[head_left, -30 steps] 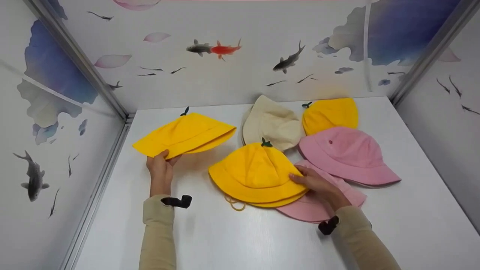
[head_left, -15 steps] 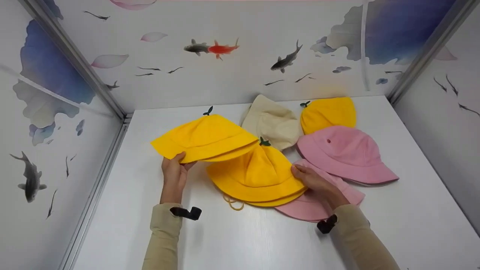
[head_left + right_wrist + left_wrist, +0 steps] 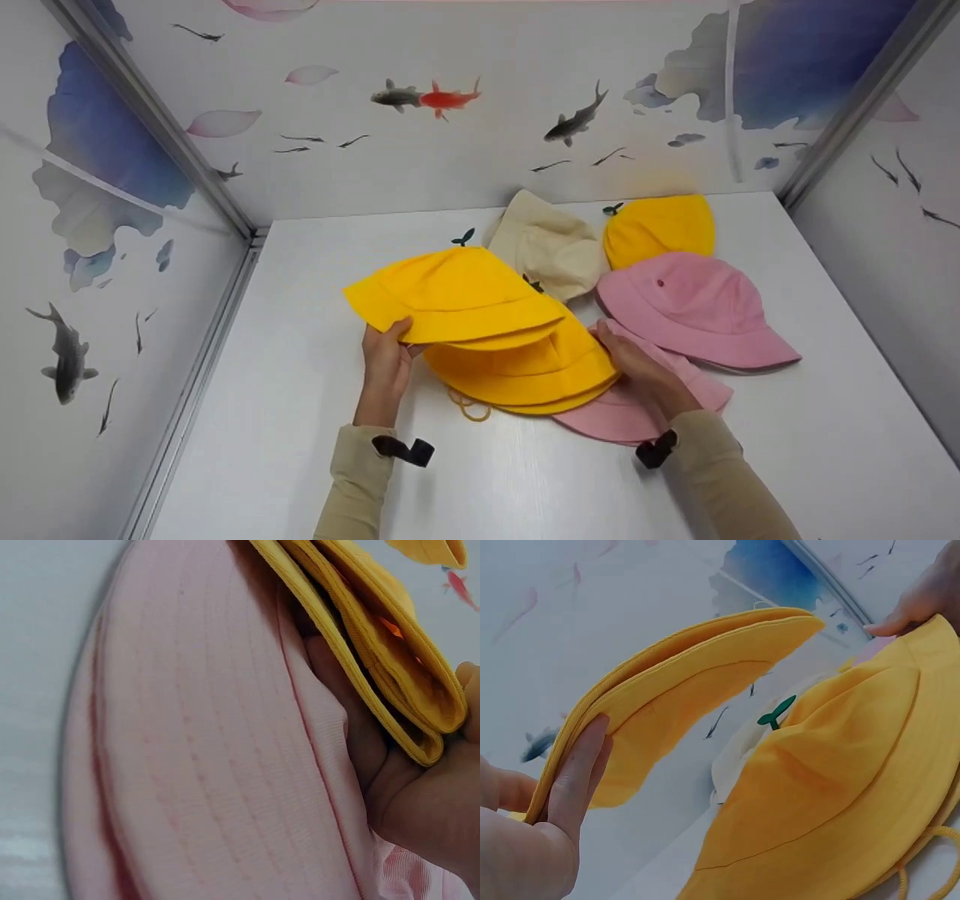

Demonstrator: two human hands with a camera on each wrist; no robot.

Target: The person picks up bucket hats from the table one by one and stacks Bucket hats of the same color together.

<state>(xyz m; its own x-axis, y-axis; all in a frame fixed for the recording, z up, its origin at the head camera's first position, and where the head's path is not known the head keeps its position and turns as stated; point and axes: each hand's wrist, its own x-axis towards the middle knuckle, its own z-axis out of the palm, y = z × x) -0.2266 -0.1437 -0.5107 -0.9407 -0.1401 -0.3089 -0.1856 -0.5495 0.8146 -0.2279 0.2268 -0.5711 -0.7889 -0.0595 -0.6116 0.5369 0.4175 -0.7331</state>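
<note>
Head view: A person's left hand [image 3: 388, 367] pinches the brim of a raised yellow hat [image 3: 457, 292] above the worktop [image 3: 262, 420], in front of a second yellow hat [image 3: 517, 382], whose brim is clamped between the thumb and fingers of the right hand [image 3: 646, 375]. The left wrist view shows the pair apart. A cord [image 3: 934, 831] loops out under the second hat; a lower pink hat [image 3: 622, 420] lies partly beneath it, near a cream hat [image 3: 555, 251]. The one-sided left grip could let the soft raised hat sag or twist. Its brim might snag the green sprout [image 3: 777, 714] atop the second hat if brought too low. The right fingers, tucked against pink cloth, could drag that hat along.
</note>
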